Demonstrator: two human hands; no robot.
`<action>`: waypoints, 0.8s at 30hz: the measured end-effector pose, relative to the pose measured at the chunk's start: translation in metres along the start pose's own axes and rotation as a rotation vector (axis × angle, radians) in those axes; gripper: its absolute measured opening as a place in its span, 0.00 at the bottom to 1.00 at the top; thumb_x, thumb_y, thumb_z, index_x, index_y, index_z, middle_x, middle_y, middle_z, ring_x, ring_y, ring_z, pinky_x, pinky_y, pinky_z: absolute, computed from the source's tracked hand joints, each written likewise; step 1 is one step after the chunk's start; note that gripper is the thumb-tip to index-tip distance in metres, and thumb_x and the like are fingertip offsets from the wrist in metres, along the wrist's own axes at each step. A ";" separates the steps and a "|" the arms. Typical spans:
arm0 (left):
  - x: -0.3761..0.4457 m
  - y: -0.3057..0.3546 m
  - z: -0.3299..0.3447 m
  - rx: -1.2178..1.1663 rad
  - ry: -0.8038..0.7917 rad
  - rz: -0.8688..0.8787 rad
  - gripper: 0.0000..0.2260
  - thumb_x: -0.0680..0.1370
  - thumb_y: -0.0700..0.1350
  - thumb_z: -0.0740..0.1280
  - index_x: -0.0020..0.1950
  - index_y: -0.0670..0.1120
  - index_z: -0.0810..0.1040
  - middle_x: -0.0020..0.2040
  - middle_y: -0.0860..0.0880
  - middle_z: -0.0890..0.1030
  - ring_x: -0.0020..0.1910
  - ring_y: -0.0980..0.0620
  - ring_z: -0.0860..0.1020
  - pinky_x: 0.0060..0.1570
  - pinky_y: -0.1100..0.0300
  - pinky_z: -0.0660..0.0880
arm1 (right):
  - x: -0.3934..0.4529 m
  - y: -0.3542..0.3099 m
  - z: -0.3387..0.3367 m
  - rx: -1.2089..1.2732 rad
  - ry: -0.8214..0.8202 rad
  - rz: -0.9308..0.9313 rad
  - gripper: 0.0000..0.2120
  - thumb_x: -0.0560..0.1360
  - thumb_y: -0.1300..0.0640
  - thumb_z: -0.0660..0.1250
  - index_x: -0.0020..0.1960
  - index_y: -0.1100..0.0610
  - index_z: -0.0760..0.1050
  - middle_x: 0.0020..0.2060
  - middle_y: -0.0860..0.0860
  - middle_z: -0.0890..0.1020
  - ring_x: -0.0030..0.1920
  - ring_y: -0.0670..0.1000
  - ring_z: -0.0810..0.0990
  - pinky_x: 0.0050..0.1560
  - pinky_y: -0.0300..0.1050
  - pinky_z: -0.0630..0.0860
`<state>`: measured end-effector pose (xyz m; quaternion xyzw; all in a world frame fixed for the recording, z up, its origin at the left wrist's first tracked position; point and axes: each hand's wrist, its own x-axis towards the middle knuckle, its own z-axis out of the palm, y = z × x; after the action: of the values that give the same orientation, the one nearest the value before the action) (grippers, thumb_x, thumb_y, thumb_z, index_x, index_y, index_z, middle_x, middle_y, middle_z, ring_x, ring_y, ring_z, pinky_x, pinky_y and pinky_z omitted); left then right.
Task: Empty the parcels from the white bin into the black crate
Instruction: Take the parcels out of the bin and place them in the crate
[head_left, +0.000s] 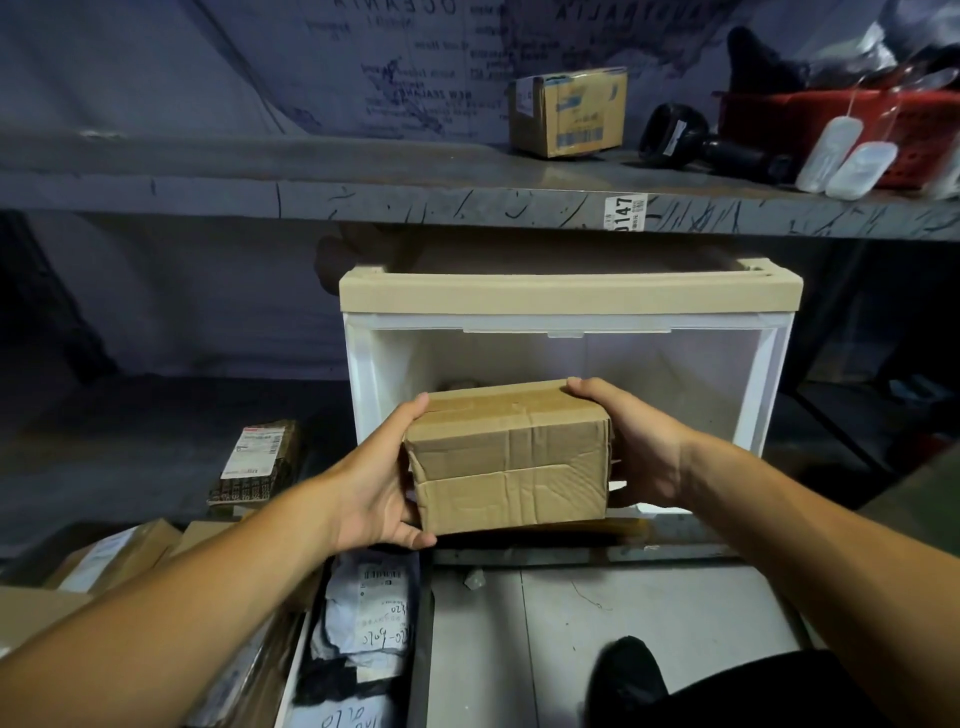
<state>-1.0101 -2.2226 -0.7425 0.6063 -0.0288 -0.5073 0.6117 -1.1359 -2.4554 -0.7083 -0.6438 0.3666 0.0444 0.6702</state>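
A dim storeroom with grey metal shelving (467, 202) and a map-printed sheet behind it. The left hand's fingers (413, 538) curl under one end of a creased cardboard parcel (506, 467), thumb on top; the right hand's fingers (584, 387) wrap the other end, so both the left hand (379, 488) and the right hand (641, 452) grip it in front of the white bin (566, 343) (its beige-rimmed opening faces the camera). Another parcel may lie inside behind it, hard to tell. Lower left, parcels (371, 623) lie in what seems to be the black crate (422, 639), its dark wall edge showing. A labelled packet (255, 460) rests on the lower shelf, left of the bin. On the upper shelf sit a small box (569, 111), a scanner (691, 137) and a red basket (810, 124).
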 end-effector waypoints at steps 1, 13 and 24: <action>0.000 0.000 0.000 0.007 -0.017 -0.002 0.42 0.62 0.81 0.63 0.61 0.50 0.82 0.57 0.46 0.66 0.52 0.40 0.73 0.35 0.52 0.79 | 0.001 0.000 0.000 0.007 0.006 0.021 0.29 0.72 0.31 0.66 0.59 0.55 0.79 0.54 0.59 0.81 0.52 0.59 0.80 0.49 0.52 0.77; -0.002 -0.013 0.019 0.276 0.017 0.137 0.32 0.68 0.67 0.73 0.67 0.55 0.74 0.60 0.47 0.83 0.59 0.46 0.81 0.57 0.37 0.79 | 0.001 0.005 -0.010 -0.115 0.041 0.101 0.21 0.71 0.34 0.64 0.45 0.52 0.78 0.40 0.53 0.79 0.43 0.54 0.79 0.39 0.44 0.75; 0.000 -0.014 0.027 0.078 0.109 0.046 0.32 0.73 0.69 0.65 0.73 0.54 0.69 0.65 0.41 0.79 0.46 0.34 0.85 0.40 0.52 0.83 | -0.010 -0.002 0.014 0.142 -0.016 -0.196 0.14 0.78 0.42 0.67 0.55 0.50 0.81 0.42 0.53 0.83 0.44 0.54 0.82 0.59 0.55 0.79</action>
<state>-1.0358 -2.2379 -0.7461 0.6556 -0.0291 -0.4577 0.5999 -1.1359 -2.4392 -0.7025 -0.6272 0.2986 -0.0422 0.7181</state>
